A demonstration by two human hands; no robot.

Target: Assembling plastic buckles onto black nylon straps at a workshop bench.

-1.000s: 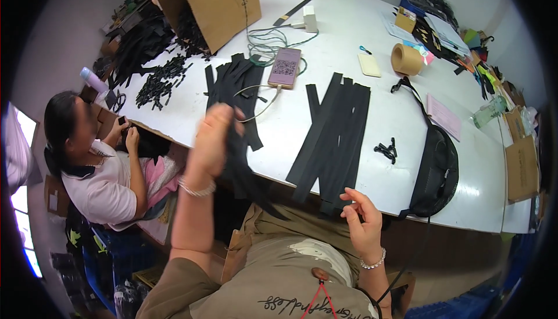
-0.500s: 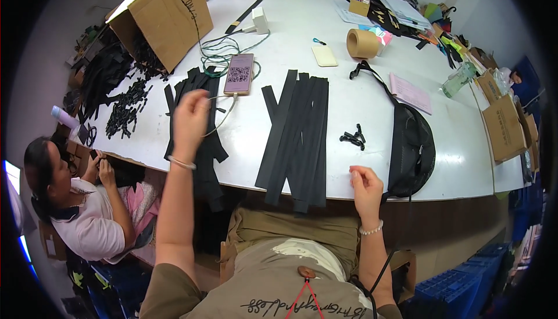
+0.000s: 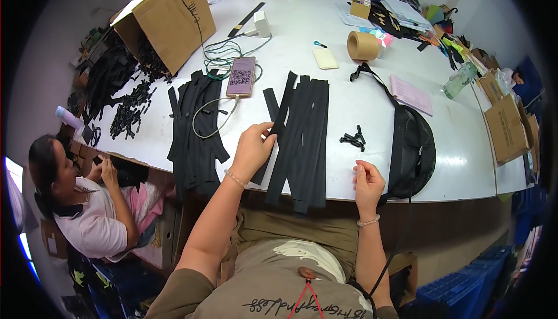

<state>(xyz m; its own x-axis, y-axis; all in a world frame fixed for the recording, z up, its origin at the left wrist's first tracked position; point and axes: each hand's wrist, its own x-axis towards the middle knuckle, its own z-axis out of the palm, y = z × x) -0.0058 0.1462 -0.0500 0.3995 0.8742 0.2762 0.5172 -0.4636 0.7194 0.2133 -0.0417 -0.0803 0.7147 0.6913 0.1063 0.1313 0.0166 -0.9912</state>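
This looks like a small workshop for hand assembly of soft goods. A broad, glossy white table (image 3: pixel 308 20) carries long, flat black fabric-like strips (image 3: pixel 311 121) laid in bundles, with a loose pile of small black pieces (image 3: pixel 129 110) near a large, open brown cardboard box (image 3: pixel 189 25). A wide brown roll of tape (image 3: pixel 361 46) and stacked white papers (image 3: pixel 402 12) share the surface. Another person in a pale top (image 3: pixel 93 223) sits at the table's edge, hands together, while blue plastic crates (image 3: pixel 465 281) stand on the floor.
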